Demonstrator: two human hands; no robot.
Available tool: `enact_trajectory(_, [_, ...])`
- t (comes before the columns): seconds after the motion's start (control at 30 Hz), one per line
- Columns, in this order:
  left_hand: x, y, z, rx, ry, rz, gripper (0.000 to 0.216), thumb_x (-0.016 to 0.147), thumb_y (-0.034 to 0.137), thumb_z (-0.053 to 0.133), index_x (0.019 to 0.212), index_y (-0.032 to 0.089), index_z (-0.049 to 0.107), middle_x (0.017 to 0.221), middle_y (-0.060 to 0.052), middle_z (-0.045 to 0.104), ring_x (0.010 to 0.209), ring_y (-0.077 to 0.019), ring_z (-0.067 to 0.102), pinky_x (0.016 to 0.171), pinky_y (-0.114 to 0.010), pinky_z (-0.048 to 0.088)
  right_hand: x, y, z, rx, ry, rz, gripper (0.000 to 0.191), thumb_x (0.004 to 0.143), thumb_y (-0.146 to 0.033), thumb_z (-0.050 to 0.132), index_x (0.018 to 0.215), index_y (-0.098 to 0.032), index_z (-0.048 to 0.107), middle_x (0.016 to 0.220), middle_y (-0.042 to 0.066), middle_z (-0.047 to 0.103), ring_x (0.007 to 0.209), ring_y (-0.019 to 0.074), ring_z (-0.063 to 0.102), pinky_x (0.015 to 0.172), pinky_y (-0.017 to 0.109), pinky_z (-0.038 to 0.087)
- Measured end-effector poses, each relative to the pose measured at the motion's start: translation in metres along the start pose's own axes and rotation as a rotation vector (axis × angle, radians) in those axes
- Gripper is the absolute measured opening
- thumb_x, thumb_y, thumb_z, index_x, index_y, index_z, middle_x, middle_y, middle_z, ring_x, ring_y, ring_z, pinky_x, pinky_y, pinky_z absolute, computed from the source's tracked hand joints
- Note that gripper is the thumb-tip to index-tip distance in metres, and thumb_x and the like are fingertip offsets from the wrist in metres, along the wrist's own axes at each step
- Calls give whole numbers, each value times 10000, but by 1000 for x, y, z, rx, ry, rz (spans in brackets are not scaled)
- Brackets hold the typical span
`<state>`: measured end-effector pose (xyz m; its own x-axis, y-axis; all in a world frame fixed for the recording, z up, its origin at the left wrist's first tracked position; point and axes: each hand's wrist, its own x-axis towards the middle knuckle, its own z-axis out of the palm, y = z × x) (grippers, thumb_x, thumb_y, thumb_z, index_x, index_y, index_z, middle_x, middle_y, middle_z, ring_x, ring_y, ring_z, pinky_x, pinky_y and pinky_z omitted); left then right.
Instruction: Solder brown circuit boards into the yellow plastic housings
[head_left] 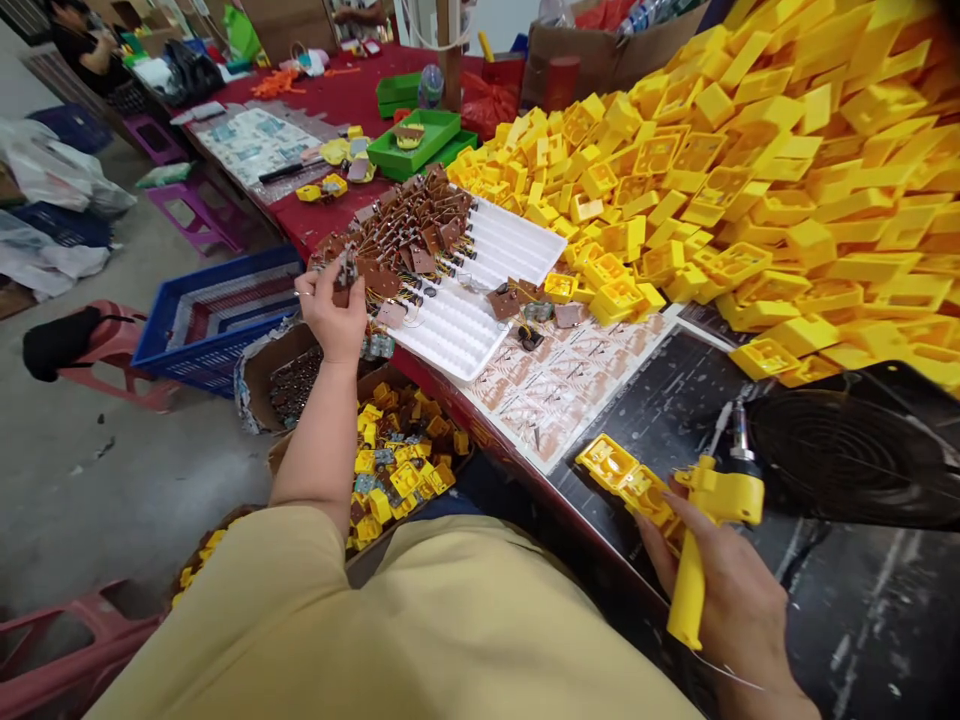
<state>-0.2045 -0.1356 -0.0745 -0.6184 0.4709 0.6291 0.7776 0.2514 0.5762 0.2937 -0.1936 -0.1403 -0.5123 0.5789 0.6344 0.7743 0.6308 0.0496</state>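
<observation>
Yellow plastic dominates this workbench, where a seated person's right hand (720, 580) is closed around a pistol-grip tool (686, 590). Its fingertips also pin a yellow housing (622, 475) against the tool, just above the black mat (675, 400) at the bench's near edge. The housing looks light, stiff and hollow, likelier to crack than to bend, and is best taken by its outer walls. Its long axis runs from the palm up and left toward the white tray (465, 335), open face upward. The tool's handle points down toward the person, its metal tip up and away. The left hand (334, 320), out at the tray's left end, pinches a small brown board (346, 272) beside a heap of brown boards (412, 225). Thin and trailing fine wires, the board seems fragile and better held by its edges. A mound of yellow housings (750, 180) rises along the far side of the bench.
</observation>
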Motion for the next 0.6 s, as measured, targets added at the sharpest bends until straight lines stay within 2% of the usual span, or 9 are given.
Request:
enact_trajectory(0.1, [-2,18,-3,14,-25,9,519,851,315,689,1340,183,578,1320,-185,493,1355,-334,491,1202,-482,392,-4,2,1,-5,5,11,386,953,-361,679,1266,-147,612,859,28,682,625,121,591,627,219,483])
enact_trajectory(0.27, [-10,43,-6,58,-194,14,847,781,474,786,1500,230,411,1573,-208,282,1460,-448,369,1170,-574,405,-2,0,0,12,-3,10,377,955,-363,672,1266,-157,621,870,22,682,605,112,568,622,221,473])
enact_trajectory(0.4, [-2,49,-3,109,-266,31,826,792,496,779,1500,244,436,1678,-182,170,1399,-452,444,1135,-564,424,4,-3,-4,-4,22,12,339,966,-361,660,1223,-145,622,844,20,668,602,116,564,629,227,468])
enact_trajectory(0.47, [7,53,-1,173,-329,70,770,803,488,768,1468,232,477,1678,-187,203,1349,-459,496,1132,-577,415,7,-5,-6,-10,19,6,321,971,-357,651,1208,-141,626,824,22,660,605,121,566,622,229,462])
enact_trajectory(0.6, [25,61,-3,409,-491,155,614,774,396,776,1314,176,583,1545,-227,418,1211,-498,589,1084,-666,406,8,-6,-8,23,16,20,322,976,-338,631,1245,-162,616,855,27,679,642,133,596,642,239,472])
